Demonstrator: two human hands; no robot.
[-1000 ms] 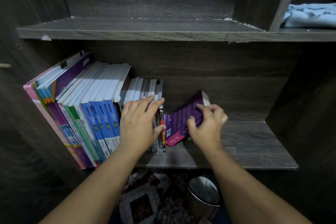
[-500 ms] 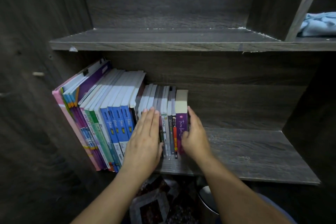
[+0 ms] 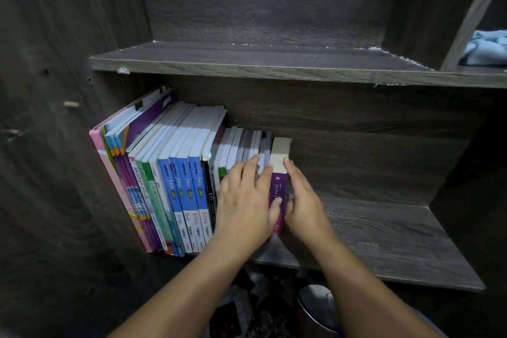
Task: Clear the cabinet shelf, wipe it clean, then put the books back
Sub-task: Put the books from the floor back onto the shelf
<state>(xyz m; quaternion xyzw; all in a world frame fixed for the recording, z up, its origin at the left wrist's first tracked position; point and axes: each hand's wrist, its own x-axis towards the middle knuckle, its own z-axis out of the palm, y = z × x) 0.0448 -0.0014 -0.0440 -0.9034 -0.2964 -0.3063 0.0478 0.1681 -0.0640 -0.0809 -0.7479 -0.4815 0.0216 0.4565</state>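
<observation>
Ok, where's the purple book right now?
Head view, centre: the purple book stands upright on the lower shelf, at the right end of the book row, between left hand and right hand.

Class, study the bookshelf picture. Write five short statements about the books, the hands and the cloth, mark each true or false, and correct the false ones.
1. The purple book stands upright at the right end of the row of books. True.
2. The blue cloth lies on the shelf beside the books. False: it lies one level up, at far right.
3. The left hand rests with straight fingers on the books. True.
4. The right hand grips the blue cloth. False: its straight fingers lie against the purple book's right side.
5. More books fill the shelf right of the purple book. False: only bare wood shows there.
</observation>
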